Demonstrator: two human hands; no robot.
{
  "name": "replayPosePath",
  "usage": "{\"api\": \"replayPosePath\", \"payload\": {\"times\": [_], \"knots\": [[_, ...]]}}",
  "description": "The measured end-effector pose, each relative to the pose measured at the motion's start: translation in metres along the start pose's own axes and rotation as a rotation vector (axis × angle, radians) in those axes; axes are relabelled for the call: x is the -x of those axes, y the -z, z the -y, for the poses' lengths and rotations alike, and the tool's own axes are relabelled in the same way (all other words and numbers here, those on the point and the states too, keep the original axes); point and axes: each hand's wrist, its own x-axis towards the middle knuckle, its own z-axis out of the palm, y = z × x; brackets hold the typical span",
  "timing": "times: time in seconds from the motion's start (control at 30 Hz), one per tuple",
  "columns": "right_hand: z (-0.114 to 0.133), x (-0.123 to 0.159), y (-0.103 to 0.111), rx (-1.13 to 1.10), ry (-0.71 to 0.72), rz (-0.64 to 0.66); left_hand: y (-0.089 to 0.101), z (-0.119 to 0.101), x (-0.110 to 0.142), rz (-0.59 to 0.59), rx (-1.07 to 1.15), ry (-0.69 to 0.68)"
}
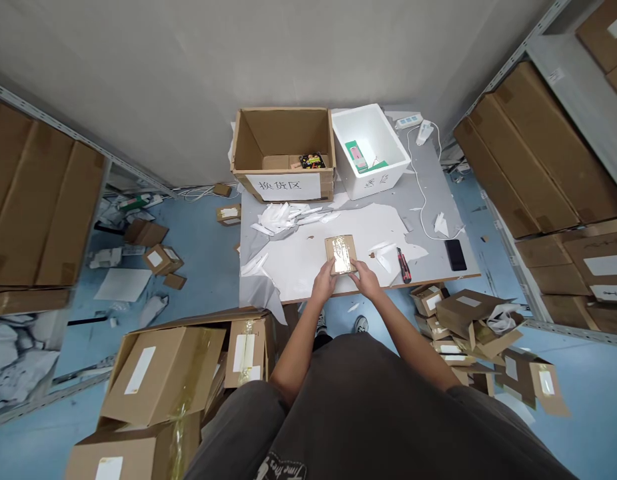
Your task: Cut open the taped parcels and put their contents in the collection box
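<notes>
A small cardboard box (341, 252) with shiny clear tape across its top is at the table's front edge, between my two hands. My left hand (325, 279) grips its near left corner. At the near right corner my right hand (366, 277) holds it too. To the right lies a red and black utility knife (403, 265), beside torn white paper scraps (386, 255). A heap of crumpled white paper (283, 218) is behind and to the left of the box.
An open carton (288, 188) with a paper sign and a white foam box (376, 181) stand at the table's back. A phone (455, 255) and a white cable (422, 200) lie right. Stacked cartons (153, 380) crowd the left; discarded boxes (468, 320) are on the floor right.
</notes>
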Motion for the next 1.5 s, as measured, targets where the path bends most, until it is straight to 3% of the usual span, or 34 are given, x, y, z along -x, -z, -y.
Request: {"api": "replayPosePath", "payload": {"times": [0.13,0.27,0.37,0.47,0.57,0.7,0.8,0.9,1.03,1.13,1.3,1.4,1.5], "knots": [[0.008,-0.026,0.025,0.042,0.016,-0.036,0.02,-0.015,-0.02,-0.039,-0.058,0.021],[0.011,-0.069,0.05,0.055,-0.038,-0.057,0.033,-0.028,-0.054,-0.082,-0.074,0.134],[0.008,-0.1,0.046,0.017,-0.162,0.001,0.024,-0.025,-0.082,-0.051,-0.06,0.245],[0.002,-0.114,0.031,-0.038,-0.186,0.049,0.012,-0.015,-0.098,0.033,-0.022,0.244],[-0.006,-0.105,0.022,-0.049,-0.14,0.041,0.009,-0.004,-0.093,-0.004,-0.018,0.237],[-0.017,-0.065,0.019,0.002,-0.108,-0.01,0.014,0.012,-0.059,-0.089,-0.048,0.195],[-0.021,-0.032,0.007,-0.025,-0.045,0.049,0.006,0.023,-0.03,0.04,-0.077,0.121],[-0.02,-0.013,-0.015,-0.054,-0.06,0.125,-0.014,0.026,-0.012,0.172,-0.102,0.162],[-0.014,-0.009,-0.032,-0.025,-0.153,0.086,-0.032,0.021,-0.009,0.139,-0.104,0.164],[-0.008,-0.015,-0.018,0.0,-0.123,0.066,-0.021,0.012,-0.013,0.09,-0.122,0.111],[0.008,-0.041,0.034,0.039,-0.034,-0.023,0.017,-0.017,-0.034,-0.06,-0.102,0.035],[0.014,-0.069,0.051,0.005,-0.069,-0.043,0.028,-0.029,-0.06,-0.151,-0.052,0.111],[0.014,-0.096,0.05,-0.048,-0.16,-0.015,0.028,-0.029,-0.086,-0.133,0.009,0.217]]}}
